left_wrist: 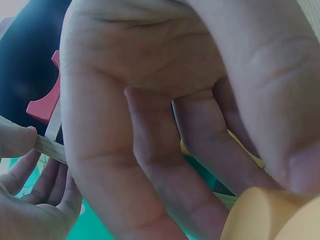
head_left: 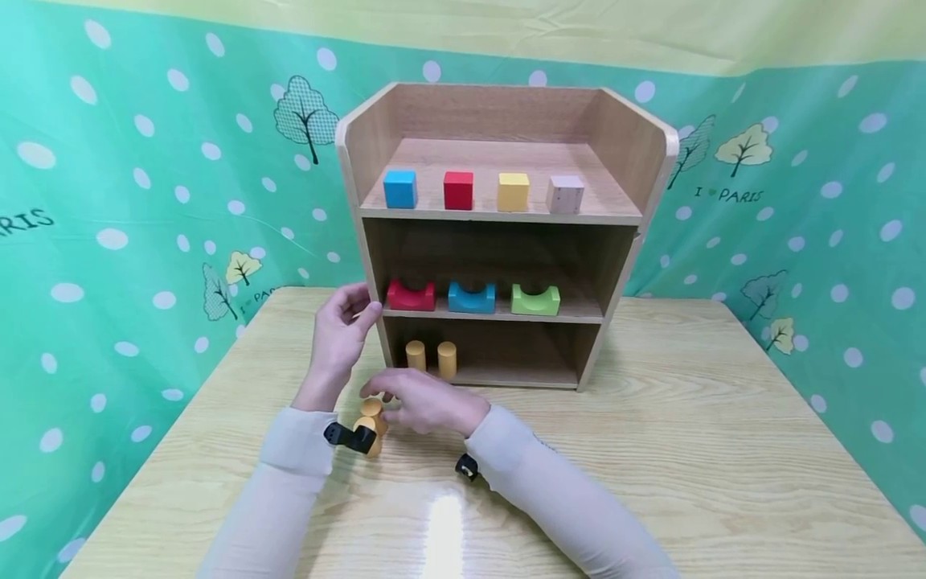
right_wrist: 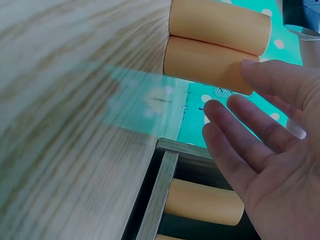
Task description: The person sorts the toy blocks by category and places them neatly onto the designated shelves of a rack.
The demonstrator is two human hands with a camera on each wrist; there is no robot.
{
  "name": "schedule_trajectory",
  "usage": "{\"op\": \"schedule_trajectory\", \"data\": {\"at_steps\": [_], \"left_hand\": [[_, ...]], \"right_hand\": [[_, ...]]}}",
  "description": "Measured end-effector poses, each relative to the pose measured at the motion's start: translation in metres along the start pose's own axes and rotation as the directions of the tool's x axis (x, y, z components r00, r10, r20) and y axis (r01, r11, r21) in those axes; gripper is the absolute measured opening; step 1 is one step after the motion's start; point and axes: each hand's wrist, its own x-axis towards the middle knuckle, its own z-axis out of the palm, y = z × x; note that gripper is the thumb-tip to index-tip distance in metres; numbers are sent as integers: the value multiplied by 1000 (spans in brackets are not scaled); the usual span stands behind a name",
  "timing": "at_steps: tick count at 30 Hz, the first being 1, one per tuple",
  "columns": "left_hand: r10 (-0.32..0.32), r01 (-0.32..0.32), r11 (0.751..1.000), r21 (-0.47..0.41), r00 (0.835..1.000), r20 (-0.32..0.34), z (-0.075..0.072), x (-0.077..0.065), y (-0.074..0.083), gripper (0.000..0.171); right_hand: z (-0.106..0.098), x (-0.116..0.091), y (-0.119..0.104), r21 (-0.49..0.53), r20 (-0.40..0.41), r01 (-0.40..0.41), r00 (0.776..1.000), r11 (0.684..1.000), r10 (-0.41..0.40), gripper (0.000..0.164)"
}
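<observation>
My left hand [head_left: 343, 334] is at the left side panel of a wooden shelf unit [head_left: 499, 112]. In the left wrist view its thumb and fingers hold the panel's front edge. Two tan wooden cylinders [right_wrist: 215, 60] stand upright side by side on the table, just in front of the shelf unit. My right hand [head_left: 427, 400] reaches over beside them with loosely bent fingers. Its thumb [right_wrist: 272, 75] overlaps the upper end of one cylinder in the right wrist view; whether it touches, I cannot tell. Two more cylinders [head_left: 447, 360] stand on the bottom shelf, toward its left.
On the top shelf sit a blue cube [head_left: 400, 190], a red cube [head_left: 459, 190], a yellow cube [head_left: 512, 192] and a pale cube [head_left: 565, 195]. The middle shelf bears notched blocks in red [head_left: 411, 297], blue [head_left: 471, 300] and green [head_left: 534, 301]. A patterned cloth [head_left: 145, 241] surrounds the table [head_left: 723, 450].
</observation>
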Motion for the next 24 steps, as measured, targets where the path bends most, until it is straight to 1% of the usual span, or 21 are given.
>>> {"op": "schedule_trajectory", "data": {"at_steps": [4, 12, 18, 24], "left_hand": [[-2, 2, 1000, -1, 1000, -3, 1, 0, 0, 36], [9, -9, 1000, -17, 1000, -11, 2, -1, 1, 35], [13, -13, 999, -31, 1000, -10, 2, -1, 1, 34], [5, -5, 1000, -30, 1000, -9, 2, 0, 1, 35]], "right_hand": [[3, 1, 1, -28, 1, 8, 1000, 1000, -8, 33], [4, 1, 2, -13, 1, 14, 1000, 1000, -14, 29], [5, 1, 3, -42, -14, 27, 1000, 999, -28, 23], [3, -3, 3, -18, -17, 8, 1000, 1000, -9, 23]]}}
